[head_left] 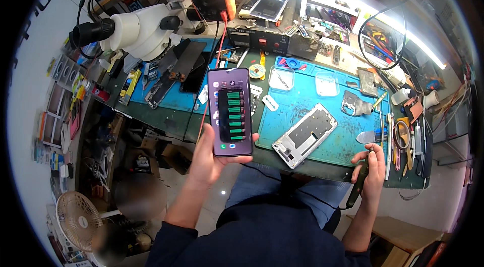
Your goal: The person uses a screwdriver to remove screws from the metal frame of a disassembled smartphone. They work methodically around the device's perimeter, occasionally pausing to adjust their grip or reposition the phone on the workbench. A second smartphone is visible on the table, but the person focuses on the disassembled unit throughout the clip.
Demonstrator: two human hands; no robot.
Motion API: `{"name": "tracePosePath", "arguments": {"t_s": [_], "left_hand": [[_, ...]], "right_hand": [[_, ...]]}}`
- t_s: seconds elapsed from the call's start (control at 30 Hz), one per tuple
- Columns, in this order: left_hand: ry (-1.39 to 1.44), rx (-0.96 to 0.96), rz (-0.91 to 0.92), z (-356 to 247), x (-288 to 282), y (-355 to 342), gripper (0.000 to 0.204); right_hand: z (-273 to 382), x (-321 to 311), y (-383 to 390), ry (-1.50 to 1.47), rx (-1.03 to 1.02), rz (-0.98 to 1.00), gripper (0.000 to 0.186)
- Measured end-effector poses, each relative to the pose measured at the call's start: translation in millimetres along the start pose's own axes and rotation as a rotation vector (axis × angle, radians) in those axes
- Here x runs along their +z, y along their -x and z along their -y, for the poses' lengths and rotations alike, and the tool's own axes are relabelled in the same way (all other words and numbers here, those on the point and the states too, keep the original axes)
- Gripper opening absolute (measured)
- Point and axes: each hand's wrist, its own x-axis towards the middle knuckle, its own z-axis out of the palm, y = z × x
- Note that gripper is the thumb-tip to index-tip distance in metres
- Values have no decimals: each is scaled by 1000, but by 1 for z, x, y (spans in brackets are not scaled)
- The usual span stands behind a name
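My left hand [209, 151] is closed round the lower part of a smartphone [232, 115], held upright above the bench's front edge. Its lit screen has a purple background, app icons and a dark panel of green bars. My right hand [372, 166] grips a dark, thick-handled corded tool [357, 186] by the right front edge of the bench. A black cord leaves its lower end; its tip cannot be made out. Between my hands, a silver phone frame [306, 135] with a cut-out lies tilted on the blue work mat [272, 131].
A white microscope [136, 30] stands at the back left, near dark phone parts [186, 63]. Clear plastic boxes [281, 78] and a metal piece [355, 103] rest on the mat. Tweezers and hand tools [416, 141] crowd the right edge. A red cable [222, 40] hangs behind the phone.
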Motion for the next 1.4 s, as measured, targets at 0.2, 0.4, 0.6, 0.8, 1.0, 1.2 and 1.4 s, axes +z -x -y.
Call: {"name": "tracePosePath", "arguments": {"t_s": [0.2, 0.4, 0.6, 0.8, 1.0, 1.2, 1.4], "left_hand": [[-255, -233, -63, -26, -34, -15, 105], [-454, -79, -313, -31, -44, -27, 85], [-1189, 20, -388, -39, -46, -17, 62], [-1397, 306, -162, -27, 16, 12, 44], [-386, 128, 256, 51, 52, 19, 30], [-108, 30, 184, 66, 44, 25, 17], [-83, 12, 182, 66, 55, 28, 27]], "right_hand": [[13, 4, 13, -17, 27, 7, 26], [26, 10, 18, -17, 95, 132, 25], [51, 40, 12, 129, 286, 472, 27], [49, 80, 11, -38, 380, 730, 29], [36, 124, 19, 111, 201, 835, 32], [24, 118, 21, 76, 193, 913, 36], [28, 114, 32, -13, 405, 857, 31]]}}
